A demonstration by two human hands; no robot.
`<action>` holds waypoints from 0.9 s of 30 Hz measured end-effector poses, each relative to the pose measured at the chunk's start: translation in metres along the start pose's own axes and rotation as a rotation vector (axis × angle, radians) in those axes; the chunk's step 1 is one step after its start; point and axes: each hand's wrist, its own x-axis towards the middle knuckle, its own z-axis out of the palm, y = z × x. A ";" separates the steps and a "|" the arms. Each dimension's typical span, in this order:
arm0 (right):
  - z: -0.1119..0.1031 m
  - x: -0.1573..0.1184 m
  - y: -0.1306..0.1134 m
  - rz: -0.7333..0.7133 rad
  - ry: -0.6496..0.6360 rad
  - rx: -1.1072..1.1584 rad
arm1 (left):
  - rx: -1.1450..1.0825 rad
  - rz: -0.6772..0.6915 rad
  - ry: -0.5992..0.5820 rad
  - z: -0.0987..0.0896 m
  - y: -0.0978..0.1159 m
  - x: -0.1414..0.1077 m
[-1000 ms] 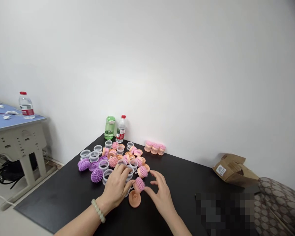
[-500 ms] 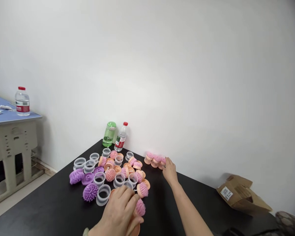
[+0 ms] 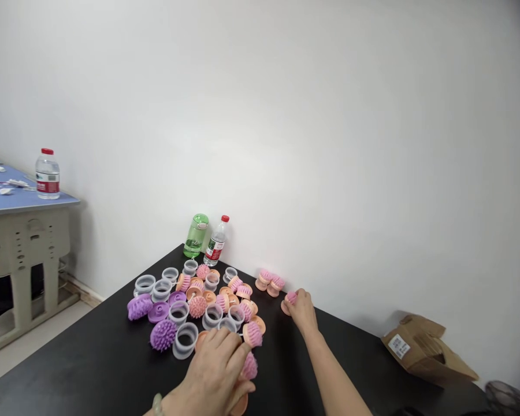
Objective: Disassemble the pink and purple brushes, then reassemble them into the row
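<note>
My left hand [image 3: 212, 370] is curled low over the near edge of a loose pile of parts. Its fingers cover a peach brush base [image 3: 239, 405] and sit next to a pink bristle head [image 3: 249, 366]; whether it grips either is hidden. My right hand [image 3: 303, 309] is pinched around a pink-and-peach brush [image 3: 289, 300] on the black table [image 3: 91, 370]. Two similar brushes [image 3: 269, 283] stand just left of it by the wall. The pile holds several translucent grey rings [image 3: 185, 341], purple spiked heads [image 3: 163, 335] and peach bases.
A green bottle [image 3: 196, 236] and a water bottle [image 3: 216, 242] stand in the table's far corner against the white wall. A torn cardboard box [image 3: 429, 352] lies at the right. A blue-topped desk [image 3: 26, 202] stands to the left, beyond the table edge.
My right hand has drawn one brush out of the group by the wall, toward me and to the right, leaving two there. My left hand stays at the pile.
</note>
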 end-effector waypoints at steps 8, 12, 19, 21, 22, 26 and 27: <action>-0.021 -0.094 -0.023 0.031 -0.056 0.467 | -0.128 -0.105 -0.073 0.000 0.000 -0.004; -0.023 -0.158 -0.056 0.030 -0.218 0.937 | -0.187 -0.074 0.010 0.006 -0.001 -0.007; -0.020 -0.200 -0.080 -0.020 -0.348 1.129 | -0.201 0.004 0.021 0.016 -0.010 -0.013; -0.018 -0.199 -0.077 -0.031 -0.350 1.111 | -0.182 0.045 0.043 0.016 -0.012 -0.012; -0.018 -0.198 -0.075 -0.035 -0.349 1.097 | -0.162 0.075 0.056 0.015 -0.013 -0.010; -0.022 -0.192 -0.066 -0.058 -0.319 1.020 | -0.016 0.244 0.022 0.008 -0.010 0.008; -0.024 -0.190 -0.064 -0.063 -0.305 1.006 | 0.022 0.274 -0.009 0.007 -0.008 0.015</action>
